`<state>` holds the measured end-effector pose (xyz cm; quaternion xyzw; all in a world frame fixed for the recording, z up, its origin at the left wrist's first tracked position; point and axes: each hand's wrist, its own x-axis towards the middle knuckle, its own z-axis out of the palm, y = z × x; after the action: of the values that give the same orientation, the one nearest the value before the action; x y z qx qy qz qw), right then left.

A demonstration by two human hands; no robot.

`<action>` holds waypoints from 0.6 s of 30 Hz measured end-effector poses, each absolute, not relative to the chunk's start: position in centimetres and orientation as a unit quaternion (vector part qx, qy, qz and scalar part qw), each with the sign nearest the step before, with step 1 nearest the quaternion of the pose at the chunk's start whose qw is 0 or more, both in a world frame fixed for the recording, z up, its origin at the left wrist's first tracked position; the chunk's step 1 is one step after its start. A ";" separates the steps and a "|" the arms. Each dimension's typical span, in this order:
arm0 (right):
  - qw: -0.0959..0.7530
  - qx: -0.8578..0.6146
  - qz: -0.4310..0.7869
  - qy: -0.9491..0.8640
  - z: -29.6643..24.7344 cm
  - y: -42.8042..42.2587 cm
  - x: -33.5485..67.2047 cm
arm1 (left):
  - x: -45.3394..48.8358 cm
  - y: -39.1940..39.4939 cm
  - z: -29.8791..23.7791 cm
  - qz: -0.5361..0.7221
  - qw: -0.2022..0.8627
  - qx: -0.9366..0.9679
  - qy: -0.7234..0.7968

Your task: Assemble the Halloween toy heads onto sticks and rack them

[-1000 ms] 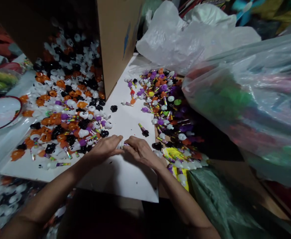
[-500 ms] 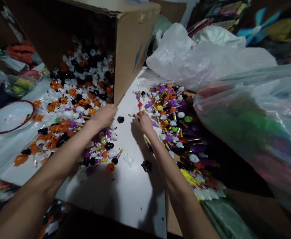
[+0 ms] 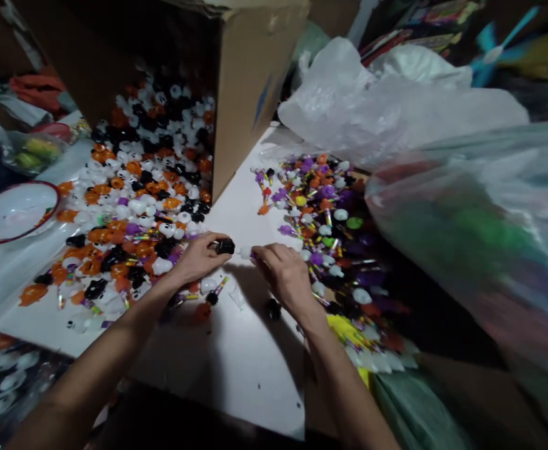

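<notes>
My left hand pinches a small black plastic piece above the white tabletop. Facing it, my right hand is closed on a small piece with a white top; its other end is hidden in my fingers. A narrow gap separates the two pieces. Below my right hand lies another black piece. Left of my hands spreads a pile of orange, white and black plastic pieces. At the right is a heap of small candy-filled tubes with coloured tops.
A large cardboard box lies on its side, spilling pieces onto the table. Clear plastic bags fill the right side. A white red-rimmed bowl stands at left, and a small clear packet lies near the middle.
My left hand has picked up the black piece from the tabletop. My right hand has moved back from the tube heap with a white-topped piece, and both hands have come closer together.
</notes>
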<state>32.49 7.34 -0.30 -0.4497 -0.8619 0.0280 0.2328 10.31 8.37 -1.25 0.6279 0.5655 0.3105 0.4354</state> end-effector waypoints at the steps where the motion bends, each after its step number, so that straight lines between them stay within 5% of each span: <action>1: 0.224 -0.442 0.019 -0.869 0.0 6.0 32.5 | 10.5 7.1 -1.5 0.312 0.481 0.599 0.559; 6: 0.205 -0.462 0.018 -0.863 0.4 2.7 33.1 | 11.6 3.6 -1.7 0.316 0.535 0.566 0.541; 11: 0.215 -0.432 0.035 -0.875 1.2 1.5 33.6 | 11.4 2.6 -0.3 0.308 0.406 0.695 0.508; 18: 0.265 -0.487 0.405 -0.727 -0.9 0.2 30.7 | 12.5 -1.1 -2.2 0.231 0.143 0.831 0.486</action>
<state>30.67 0.24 -0.94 -0.4873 -0.7268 0.4049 0.2654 12.54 -1.14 -2.25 0.8307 0.4859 0.2312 0.1426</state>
